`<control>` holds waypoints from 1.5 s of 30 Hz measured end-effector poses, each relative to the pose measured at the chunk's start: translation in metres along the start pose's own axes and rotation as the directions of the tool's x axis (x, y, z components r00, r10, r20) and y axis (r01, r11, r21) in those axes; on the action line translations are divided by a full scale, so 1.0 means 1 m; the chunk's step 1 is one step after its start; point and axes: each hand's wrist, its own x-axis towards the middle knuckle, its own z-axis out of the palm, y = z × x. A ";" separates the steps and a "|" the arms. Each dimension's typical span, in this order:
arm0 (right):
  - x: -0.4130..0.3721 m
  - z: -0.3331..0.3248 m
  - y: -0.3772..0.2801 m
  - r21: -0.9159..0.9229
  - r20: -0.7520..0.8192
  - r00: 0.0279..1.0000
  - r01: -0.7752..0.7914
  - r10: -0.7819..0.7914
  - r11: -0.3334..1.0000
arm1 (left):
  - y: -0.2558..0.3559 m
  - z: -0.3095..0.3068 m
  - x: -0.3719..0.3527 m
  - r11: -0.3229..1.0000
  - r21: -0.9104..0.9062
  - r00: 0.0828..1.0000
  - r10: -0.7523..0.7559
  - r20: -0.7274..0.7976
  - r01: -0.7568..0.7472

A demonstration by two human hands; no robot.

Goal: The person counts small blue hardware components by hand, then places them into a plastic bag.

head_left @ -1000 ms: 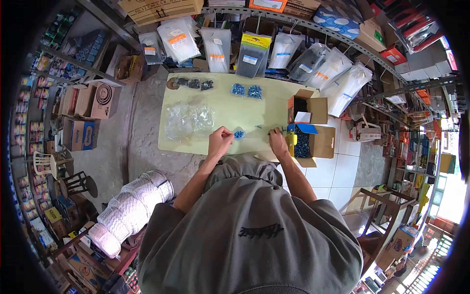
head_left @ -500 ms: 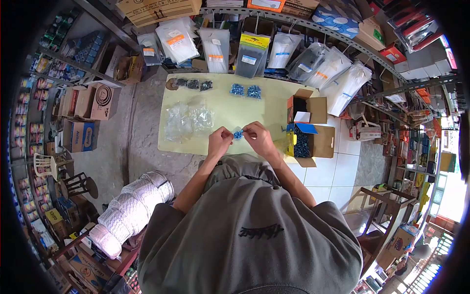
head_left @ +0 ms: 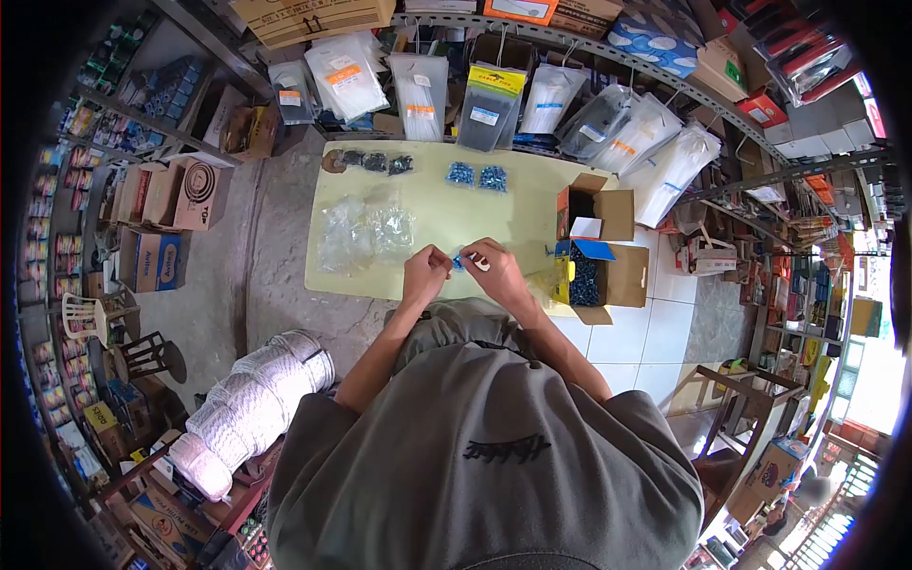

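Note:
Over the near edge of the pale yellow table [head_left: 437, 204], both of my hands hold a small clear bag of blue pieces [head_left: 459, 261]. My left hand [head_left: 427, 275] pinches its left side, fingers closed. On the other side my right hand [head_left: 494, 270] is closed with curled fingers, covering much of the bag. A small whitish spot shows at those fingers; I cannot make out what it is. Two filled bags of blue pieces [head_left: 477, 177] lie farther back. Left of my hands are flat clear plastic bags [head_left: 366, 231].
At the table's right stand an open box of dark blue pieces [head_left: 584, 275] and another open box [head_left: 582, 201]. Dark packets [head_left: 377, 163] and a brown ring [head_left: 333, 161] lie at the back left. Hanging packs of cable ties [head_left: 494, 104] line the far shelf; a rope roll [head_left: 256, 404] stands at left.
My right hand has turned and its fingers have curled inward over the bag, so less of the blue pieces shows. My left hand stays nearly in place.

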 end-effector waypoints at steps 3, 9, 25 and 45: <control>0.001 0.001 -0.001 -0.024 0.001 1.000 0.004 -0.004 1.000 | 0.002 0.000 -0.001 1.000 -0.009 1.000 -0.011 -0.002 0.011; 0.003 0.002 -0.002 -0.024 -0.005 1.000 0.010 -0.010 1.000 | 0.001 0.001 -0.001 1.000 -0.008 1.000 -0.015 -0.003 0.015; 0.002 0.003 0.061 -0.073 -0.129 0.988 -0.099 0.089 0.992 | -0.004 0.000 -0.001 0.998 -0.064 1.000 0.012 0.010 -0.011; -0.015 -0.041 0.154 -0.827 -0.157 0.956 -0.265 0.248 0.496 | -0.009 0.003 0.002 0.997 -0.075 1.000 0.030 -0.004 -0.030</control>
